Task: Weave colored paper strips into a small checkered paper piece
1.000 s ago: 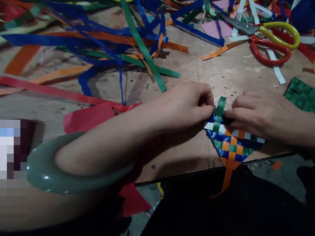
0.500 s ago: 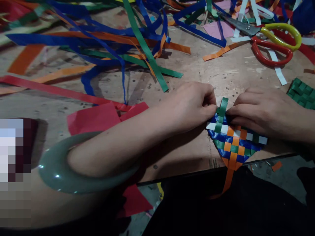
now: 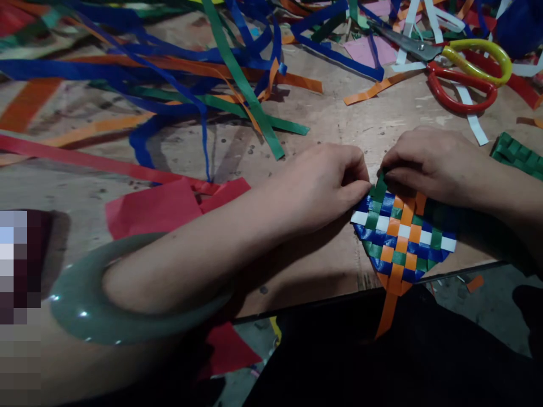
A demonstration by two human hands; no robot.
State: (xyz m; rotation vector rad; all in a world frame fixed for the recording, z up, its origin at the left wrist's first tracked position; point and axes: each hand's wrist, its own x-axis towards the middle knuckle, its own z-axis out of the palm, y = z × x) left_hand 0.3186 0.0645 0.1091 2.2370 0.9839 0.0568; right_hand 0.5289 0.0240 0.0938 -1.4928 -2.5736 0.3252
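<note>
A small woven piece [image 3: 399,243] of blue, green, orange and white strips lies flat near the table's front edge. From its lower tip an orange strip hangs past the edge. My left hand [image 3: 339,178] pinches the piece at its upper left corner, thumb and finger pressed together. The end of a green strip [image 3: 380,185] rises from the top of the weave. My right hand [image 3: 428,161] is closed on that end, its thumb against its fingers. A greenish-grey bangle [image 3: 80,311] circles my left forearm.
Scissors [image 3: 460,73] with red and yellow handles lie at the back right, beside white strips. Loose blue strips [image 3: 169,104] and other colours cover the back left. Red paper [image 3: 156,206] lies behind my left forearm. A green woven piece [image 3: 515,155] sits at the far right.
My right hand has moved up and slightly left, off the weave's upper right side, onto the green strip's end. More of the weave shows. My left hand keeps its pinch at the corner.
</note>
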